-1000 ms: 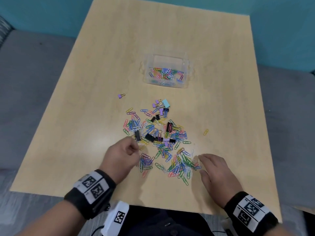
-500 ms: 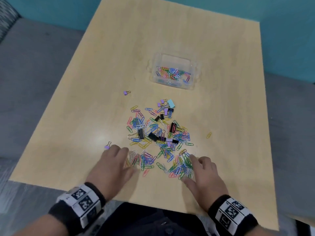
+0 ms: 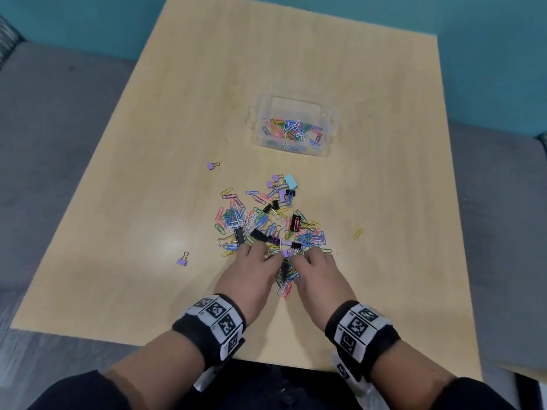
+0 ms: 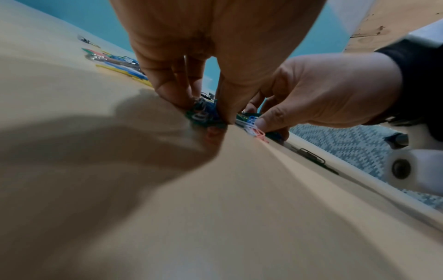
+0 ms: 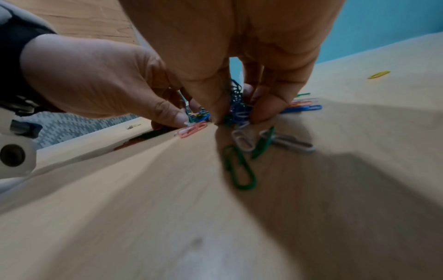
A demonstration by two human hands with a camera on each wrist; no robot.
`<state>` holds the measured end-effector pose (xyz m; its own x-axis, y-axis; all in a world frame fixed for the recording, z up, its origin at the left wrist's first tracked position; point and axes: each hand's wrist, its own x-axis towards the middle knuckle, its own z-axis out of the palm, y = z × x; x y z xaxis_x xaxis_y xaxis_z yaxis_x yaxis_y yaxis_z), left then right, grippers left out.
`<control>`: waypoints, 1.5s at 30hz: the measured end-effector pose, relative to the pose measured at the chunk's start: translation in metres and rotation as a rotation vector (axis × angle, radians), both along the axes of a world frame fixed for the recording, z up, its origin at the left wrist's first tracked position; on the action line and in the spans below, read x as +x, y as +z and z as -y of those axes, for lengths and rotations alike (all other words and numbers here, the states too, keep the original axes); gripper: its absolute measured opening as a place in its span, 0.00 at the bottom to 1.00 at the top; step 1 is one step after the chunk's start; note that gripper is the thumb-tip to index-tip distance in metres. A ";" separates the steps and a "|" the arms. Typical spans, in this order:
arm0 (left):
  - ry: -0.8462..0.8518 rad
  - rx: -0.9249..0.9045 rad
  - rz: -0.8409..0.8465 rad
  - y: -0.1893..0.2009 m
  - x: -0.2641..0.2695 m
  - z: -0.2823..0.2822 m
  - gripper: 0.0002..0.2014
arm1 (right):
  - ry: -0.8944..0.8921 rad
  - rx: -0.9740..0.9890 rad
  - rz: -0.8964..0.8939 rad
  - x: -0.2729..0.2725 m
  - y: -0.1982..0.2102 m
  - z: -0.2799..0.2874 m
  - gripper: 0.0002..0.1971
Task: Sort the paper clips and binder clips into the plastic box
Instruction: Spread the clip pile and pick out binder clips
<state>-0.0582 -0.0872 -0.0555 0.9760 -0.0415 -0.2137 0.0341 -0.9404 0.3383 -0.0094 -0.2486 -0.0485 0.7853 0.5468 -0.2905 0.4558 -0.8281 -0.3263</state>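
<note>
A heap of coloured paper clips and black and purple binder clips point(image 3: 266, 223) lies mid-table. Beyond it stands the clear plastic box point(image 3: 325, 113), with paper clips in its near part. My two hands meet at the heap's near edge. The left hand point(image 3: 260, 257) pinches a clump of paper clips point(image 4: 203, 113) between thumb and fingers. Beside it the right hand point(image 3: 307, 258) pinches a blue and green clump point(image 5: 237, 106) the same way. A few green and white paper clips point(image 5: 239, 166) lie loose on the table just below the right hand.
Two stray purple binder clips point(image 3: 213, 165) point(image 3: 183, 259) lie left of the heap, and a yellow paper clip point(image 3: 358, 233) lies to its right. The wooden table point(image 3: 118, 232) ends just before my wrists. Grey upholstery flanks it and a teal wall stands behind.
Both hands slid inward from either side of the heap's near part and closed on the clips between them. A purple binder clip now lies at the left where the left hand was.
</note>
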 end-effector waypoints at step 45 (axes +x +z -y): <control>0.687 -1.248 -0.237 0.093 0.169 -0.083 0.08 | -0.342 0.742 -0.651 0.187 0.090 -0.011 0.10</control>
<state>0.1112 -0.0040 0.0371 0.8269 0.1358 -0.5457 0.5201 0.1841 0.8340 0.1780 -0.2380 0.0411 0.7439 0.5387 -0.3956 -0.2121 -0.3710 -0.9041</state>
